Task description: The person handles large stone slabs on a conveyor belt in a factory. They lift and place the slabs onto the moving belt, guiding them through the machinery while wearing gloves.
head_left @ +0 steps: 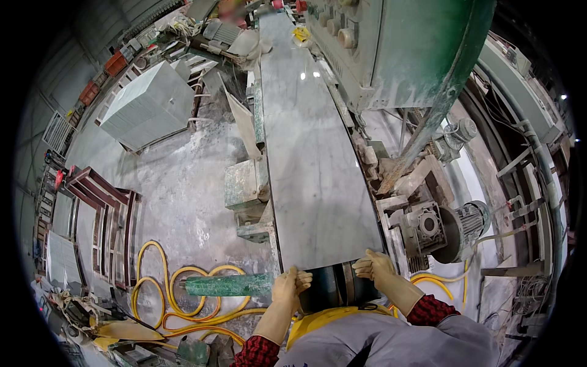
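A long pale grey, polished stone slab (pixel 321 177) lies lengthwise on a conveyor in front of me. At its near left corner is my left hand (pixel 292 283) in a tan rubber glove, the fingers curled against the edge. My right hand (pixel 376 269), gloved alike, grips the near right corner with bent fingers. Parts of the fingertips are hidden at the edge. Between my hands, the dark conveyor belt (pixel 324 287) shows below the slab's end, close to my body.
A large green machine (pixel 422 55) stands over the right side, with motors (pixel 468 223) beside the conveyor. At left are a wrapped block stack (pixel 150 104), dark red racks (pixel 113 226) and a coiled yellow hose (pixel 165 281). A green beam (pixel 229 284) juts out left of my left hand.
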